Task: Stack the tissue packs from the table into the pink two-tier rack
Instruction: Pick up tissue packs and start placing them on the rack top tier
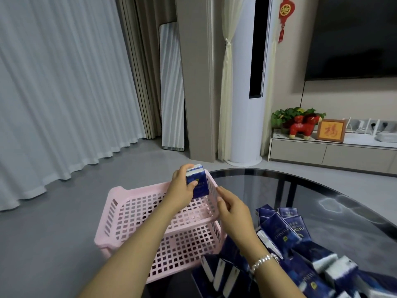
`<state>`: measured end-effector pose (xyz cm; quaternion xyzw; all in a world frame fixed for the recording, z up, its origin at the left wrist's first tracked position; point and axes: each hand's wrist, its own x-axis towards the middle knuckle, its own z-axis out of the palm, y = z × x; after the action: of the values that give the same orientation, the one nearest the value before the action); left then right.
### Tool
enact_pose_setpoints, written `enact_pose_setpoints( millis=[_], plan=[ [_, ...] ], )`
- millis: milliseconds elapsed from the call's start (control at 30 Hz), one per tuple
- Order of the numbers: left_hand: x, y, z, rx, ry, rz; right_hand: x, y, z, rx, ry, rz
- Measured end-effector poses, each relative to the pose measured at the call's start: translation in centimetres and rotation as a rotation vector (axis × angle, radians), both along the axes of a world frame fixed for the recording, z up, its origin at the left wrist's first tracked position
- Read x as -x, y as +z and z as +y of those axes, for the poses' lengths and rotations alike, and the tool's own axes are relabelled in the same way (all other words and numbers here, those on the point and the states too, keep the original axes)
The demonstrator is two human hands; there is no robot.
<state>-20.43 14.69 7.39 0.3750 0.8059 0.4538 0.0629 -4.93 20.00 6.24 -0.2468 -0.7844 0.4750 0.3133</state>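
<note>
The pink two-tier rack (pixel 120 214) stands on the floor beside the dark glass table (pixel 322 190). My left hand (pixel 182 190) grips a small stack of blue tissue packs (pixel 197 181) upright at the far right corner of the rack's upper tier. My right hand (pixel 232 209) hovers just right of the stack, over the rack's right wall, fingers loosely bent and holding nothing. A heap of several blue tissue packs (pixel 296 250) lies on the table at lower right. Both tiers look empty apart from the held stack.
Grey floor stretches left of the rack toward white curtains (pixel 53 93). Behind stand a leaning mirror (pixel 171 89), a white tower air conditioner (pixel 247 82) and a low TV cabinet (pixel 333 153) with a red toy and a framed picture.
</note>
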Motion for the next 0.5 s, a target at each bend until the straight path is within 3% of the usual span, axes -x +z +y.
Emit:
enact_pose_setpoints(
  millis=[333, 500],
  plan=[
    [0.3, 0.4, -0.6, 0.177, -0.081, 0.080, -0.6, -0.2, -0.6, -0.036, -0.007, 0.034],
    [-0.4, -0.4, -1.1, 0.145, -0.084, 0.070, -0.6, -0.4, -1.0, -0.016, -0.007, 0.037]
  ],
)
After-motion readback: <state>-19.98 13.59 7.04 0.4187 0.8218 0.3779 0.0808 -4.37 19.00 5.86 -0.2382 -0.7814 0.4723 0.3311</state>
